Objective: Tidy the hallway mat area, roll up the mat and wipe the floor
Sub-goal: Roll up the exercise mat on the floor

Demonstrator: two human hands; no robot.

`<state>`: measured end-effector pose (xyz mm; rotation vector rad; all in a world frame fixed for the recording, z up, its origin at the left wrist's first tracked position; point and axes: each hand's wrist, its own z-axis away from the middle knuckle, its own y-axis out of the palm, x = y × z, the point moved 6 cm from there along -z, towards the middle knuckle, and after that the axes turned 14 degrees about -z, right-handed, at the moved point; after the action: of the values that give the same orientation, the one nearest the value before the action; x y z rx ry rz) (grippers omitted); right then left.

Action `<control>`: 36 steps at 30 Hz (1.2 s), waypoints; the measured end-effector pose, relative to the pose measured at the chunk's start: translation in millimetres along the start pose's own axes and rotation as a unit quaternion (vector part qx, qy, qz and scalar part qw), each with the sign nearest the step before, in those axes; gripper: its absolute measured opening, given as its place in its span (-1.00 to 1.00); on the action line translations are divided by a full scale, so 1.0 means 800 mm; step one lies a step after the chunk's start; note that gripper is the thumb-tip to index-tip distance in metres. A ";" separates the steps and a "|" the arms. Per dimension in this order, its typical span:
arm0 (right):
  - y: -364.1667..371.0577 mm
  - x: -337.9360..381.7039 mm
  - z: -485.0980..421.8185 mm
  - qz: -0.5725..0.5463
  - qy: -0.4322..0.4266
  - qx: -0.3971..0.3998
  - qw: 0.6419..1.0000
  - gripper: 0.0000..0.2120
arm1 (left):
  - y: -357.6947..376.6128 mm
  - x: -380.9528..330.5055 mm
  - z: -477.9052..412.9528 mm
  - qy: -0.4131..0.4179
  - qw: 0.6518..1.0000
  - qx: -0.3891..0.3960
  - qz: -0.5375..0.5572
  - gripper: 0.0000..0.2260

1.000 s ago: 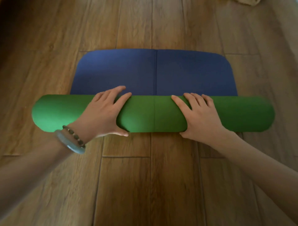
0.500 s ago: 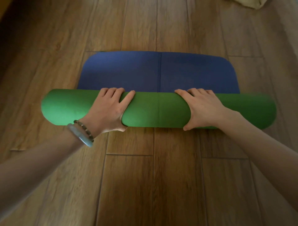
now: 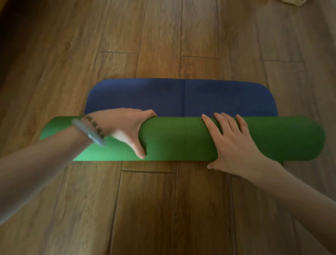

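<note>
Across the middle of the frame lies the mat (image 3: 181,138), partly rolled: a fat green roll running left to right, with the unrolled blue part (image 3: 181,96) stretching flat behind it toward the top of the frame. A thin seam line runs down the centre of both the blue part and the green roll.

Left hand (image 3: 125,127) is on the roll, left of centre, and it's a proper grip: fingers curled over the far top edge where green meets blue, thumb hooked down the near face of the roll. The hand and wrist are smeared with motion blur. On that wrist, a grey bangle (image 3: 89,132) and a bead bracelet (image 3: 94,125) sit side by side.

Right hand (image 3: 232,143) is right of centre, laid flat on top of the roll, fingers straight and spread, pointing up toward the blue part, with the thumb down at the roll's near edge by the floor. That one presses rather than grips.

Both forearms reach in from the lower corners of the frame.

Everything sits on the wooden plank floor (image 3: 145,209), brown boards running away toward the top of the picture. Upper right corner, right at the frame's edge, a pale scrap of something (image 3: 294,2) shows, too cut off to tell what it is.
</note>
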<state>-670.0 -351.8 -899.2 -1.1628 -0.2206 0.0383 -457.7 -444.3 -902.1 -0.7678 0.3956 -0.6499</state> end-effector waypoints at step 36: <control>-0.009 -0.003 -0.017 -0.005 -0.050 -0.066 0.997 0.09 | -0.004 -0.030 0.000 0.005 0.989 -0.086 -0.120 -0.04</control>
<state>-670.0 -367.7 -897.9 -1.2925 -0.3225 0.0736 -476.7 -430.5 -897.3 -0.9866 0.3757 -0.8531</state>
